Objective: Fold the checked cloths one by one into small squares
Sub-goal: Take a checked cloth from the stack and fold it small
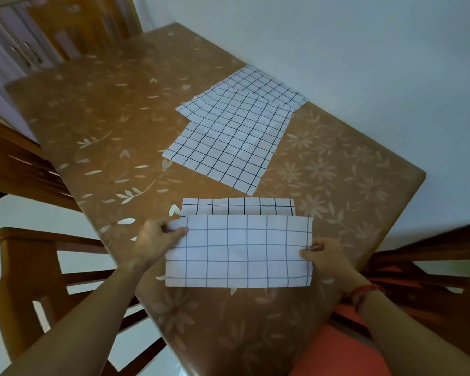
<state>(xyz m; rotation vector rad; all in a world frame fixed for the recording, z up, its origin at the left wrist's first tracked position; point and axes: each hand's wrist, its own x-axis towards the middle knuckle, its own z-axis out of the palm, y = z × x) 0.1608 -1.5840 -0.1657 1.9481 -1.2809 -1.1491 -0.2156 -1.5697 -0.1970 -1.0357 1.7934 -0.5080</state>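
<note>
Pinching cloth (pixel 239 253) at 2 ends with left hand (pixel 155 240) and right hand (pixel 330 256); fingers beneath hidden; strip (pixel 236 206) behind partly covered.

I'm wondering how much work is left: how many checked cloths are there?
3 clearly: a half-folded cloth pinched between left hand and right hand; a front cloth and a back cloth lying flat, overlapping, farther up the table. More may hide beneath them.

A white checked cloth (pixel 239 251), folded over, lies low in frame; more checked cloths (pixel 228 137) overlap flat at upper centre.
</note>
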